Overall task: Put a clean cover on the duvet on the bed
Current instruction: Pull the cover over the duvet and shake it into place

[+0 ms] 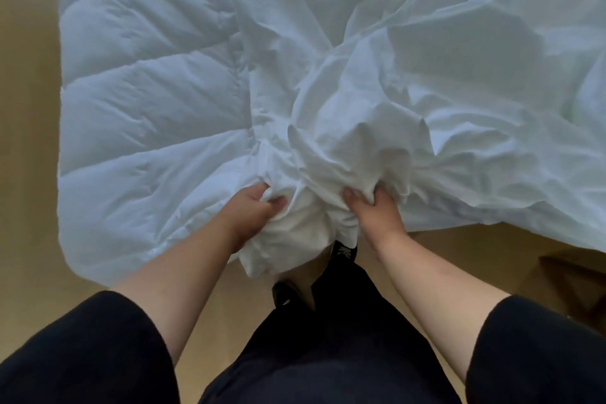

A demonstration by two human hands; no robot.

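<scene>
**Gathering the cover at the bed's foot**

Head view: left hand (254, 207) and right hand (373, 207) both have fingers curled tight into the bunched cover (328, 154), which lies over the quilted duvet (147, 92) on the bed. Judged early stage; next, find the opening and a corner. Shoe (344, 251) lettering unreadable.

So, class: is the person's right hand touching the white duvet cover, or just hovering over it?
Touching. The head view shows the right hand with its fingers curled into the bunched duvet cover, gripping the fabric with no gap.
</scene>
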